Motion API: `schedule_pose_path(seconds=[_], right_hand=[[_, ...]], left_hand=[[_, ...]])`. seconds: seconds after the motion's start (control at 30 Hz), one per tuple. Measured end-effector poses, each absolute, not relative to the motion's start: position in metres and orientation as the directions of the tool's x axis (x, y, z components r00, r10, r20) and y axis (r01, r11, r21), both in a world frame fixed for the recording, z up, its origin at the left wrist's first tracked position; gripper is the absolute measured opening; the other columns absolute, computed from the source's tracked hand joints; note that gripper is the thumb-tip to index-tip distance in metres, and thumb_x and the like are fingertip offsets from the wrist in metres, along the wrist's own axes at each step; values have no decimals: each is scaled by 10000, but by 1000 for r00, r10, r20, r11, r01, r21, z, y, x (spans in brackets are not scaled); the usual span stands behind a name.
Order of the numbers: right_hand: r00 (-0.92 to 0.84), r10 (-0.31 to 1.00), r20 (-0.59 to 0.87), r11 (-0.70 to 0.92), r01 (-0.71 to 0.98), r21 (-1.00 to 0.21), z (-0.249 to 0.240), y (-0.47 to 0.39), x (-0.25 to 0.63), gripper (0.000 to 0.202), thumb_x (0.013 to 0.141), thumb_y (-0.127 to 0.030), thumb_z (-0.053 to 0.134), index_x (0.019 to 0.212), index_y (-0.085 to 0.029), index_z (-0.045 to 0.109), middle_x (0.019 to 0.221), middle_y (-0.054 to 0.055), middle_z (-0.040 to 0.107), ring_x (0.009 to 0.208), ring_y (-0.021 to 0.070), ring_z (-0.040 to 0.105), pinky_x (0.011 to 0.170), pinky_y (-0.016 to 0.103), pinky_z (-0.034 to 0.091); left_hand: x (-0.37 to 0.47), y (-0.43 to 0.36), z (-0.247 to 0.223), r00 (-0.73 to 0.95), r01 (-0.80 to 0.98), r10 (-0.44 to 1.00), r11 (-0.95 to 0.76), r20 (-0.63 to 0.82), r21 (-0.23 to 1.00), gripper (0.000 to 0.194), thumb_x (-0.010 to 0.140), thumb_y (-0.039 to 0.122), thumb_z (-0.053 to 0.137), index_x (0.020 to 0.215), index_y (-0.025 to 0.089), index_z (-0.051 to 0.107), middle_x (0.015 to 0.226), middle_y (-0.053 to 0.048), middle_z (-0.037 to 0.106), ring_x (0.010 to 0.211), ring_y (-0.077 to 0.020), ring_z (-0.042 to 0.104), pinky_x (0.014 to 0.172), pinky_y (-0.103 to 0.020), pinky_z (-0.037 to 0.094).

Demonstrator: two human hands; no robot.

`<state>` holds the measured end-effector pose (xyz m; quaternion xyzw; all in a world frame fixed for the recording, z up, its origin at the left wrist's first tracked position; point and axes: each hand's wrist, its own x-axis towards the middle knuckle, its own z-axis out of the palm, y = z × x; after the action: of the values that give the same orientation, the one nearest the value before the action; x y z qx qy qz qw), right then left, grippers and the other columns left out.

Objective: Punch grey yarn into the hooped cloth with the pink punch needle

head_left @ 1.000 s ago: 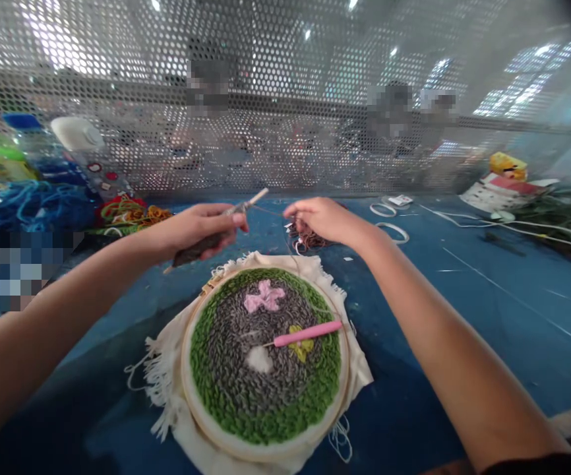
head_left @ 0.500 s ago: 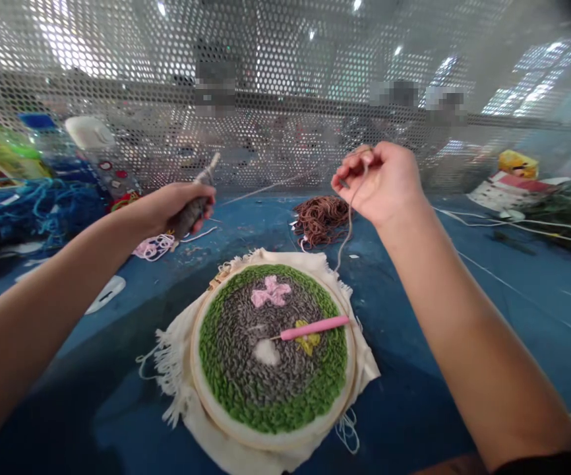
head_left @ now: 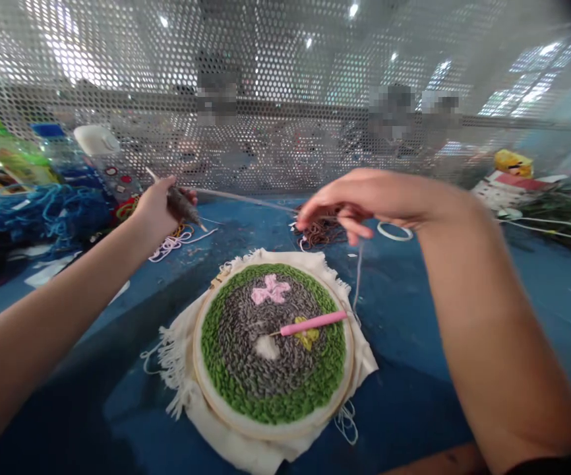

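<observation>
My left hand (head_left: 159, 206) is closed around a stick wound with grey yarn (head_left: 180, 203), its pale tip pointing up and left. A taut grey strand (head_left: 246, 198) runs from it to my right hand (head_left: 364, 201), whose curled fingers hold the yarn, slightly blurred by motion. From there the strand drops to the right rim of the embroidery hoop (head_left: 197, 359). Cream fabric (head_left: 216, 442) with frayed edges surrounds the hoop, which bears green and grey loops, a pink flower (head_left: 270, 290) and a yellow one (head_left: 306, 334). A pink punch needle (head_left: 315, 322) lies across it.
Brown yarn (head_left: 322, 232) lies behind my right fingers, beside a pale ring (head_left: 394, 231). Blue yarn (head_left: 43, 214) and bottles (head_left: 16, 155) stand at left, a patterned container (head_left: 513, 188) at right. A perforated metal screen (head_left: 275, 145) rises behind the blue table (head_left: 414, 396).
My right hand has come lower and turned palm down. My left hand has shifted left and tipped the wound stick over. The strand between them now shows taut; hoop and punch needle are nearly unmoved.
</observation>
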<state>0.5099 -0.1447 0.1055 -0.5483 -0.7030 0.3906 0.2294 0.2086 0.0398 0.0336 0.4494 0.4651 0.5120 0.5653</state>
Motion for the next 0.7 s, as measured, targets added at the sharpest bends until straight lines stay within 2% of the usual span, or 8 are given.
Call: schedule_pose_path(seconds=[0.1,0.17,0.2,0.27,0.37,0.47,0.6,0.7], right_hand=[[-221,973,-61,89,608,-789,71,-118,486,821,884,-419,667,1599,-323,275,1552,150,462,530,110,619,469,277,541],[-298,953,-50,123,533,-837,47,-105,466,1070,833,-389,744,1625,-358,25,1654,157,255,690,156,677,486,275,560],[-334,942,-21,144,461,-876,38,-100,455,1126,807,-350,774,1619,-358,-6,1646,157,265,761,170,685,509,267,571],[-379,922,78,203,303,-931,24,-97,434,1019,814,-280,763,1594,-336,109,1529,140,430,818,167,676,564,259,587],[-341,929,146,219,184,-958,20,-97,417,536,862,-177,686,1339,-214,444,963,45,672,656,135,608,511,227,531],[-326,945,-28,58,250,-966,28,-98,422,7,944,-171,571,940,-175,576,517,-68,435,438,93,394,419,201,391],[-293,955,-55,-33,78,-996,45,-94,455,366,1046,-326,421,730,-186,545,470,-96,247,394,75,222,404,196,306],[-68,982,174,162,-158,-974,55,-87,480,392,1047,-337,393,687,-208,477,544,-47,420,490,90,460,569,213,465]], left_hand=[[229,9,46,156,-124,988,1,19,992,174,998,321,579,970,160,639,839,-5,648,620,-115,600,565,-253,531],[245,-17,49,263,-63,961,-70,84,996,262,1002,273,535,770,165,590,661,25,567,500,-95,536,473,-215,466],[253,-30,50,305,-38,944,-119,125,992,250,991,269,546,760,178,583,657,26,573,486,-92,535,470,-211,465],[263,-52,51,384,30,908,-197,170,980,246,975,272,566,744,190,573,632,22,581,471,-94,544,443,-199,436],[266,-68,53,467,151,863,-291,191,945,239,974,289,580,755,196,564,576,25,576,429,-91,528,401,-189,378],[263,-62,53,495,264,849,-349,184,899,161,941,310,639,850,204,558,577,32,588,398,-96,513,379,-196,362],[257,-42,48,549,407,833,-336,67,850,220,844,233,742,982,199,573,588,26,633,382,-107,509,384,-209,374],[252,-32,42,644,459,763,-318,-64,829,138,860,287,715,913,208,615,610,1,658,456,-139,586,412,-216,410]])
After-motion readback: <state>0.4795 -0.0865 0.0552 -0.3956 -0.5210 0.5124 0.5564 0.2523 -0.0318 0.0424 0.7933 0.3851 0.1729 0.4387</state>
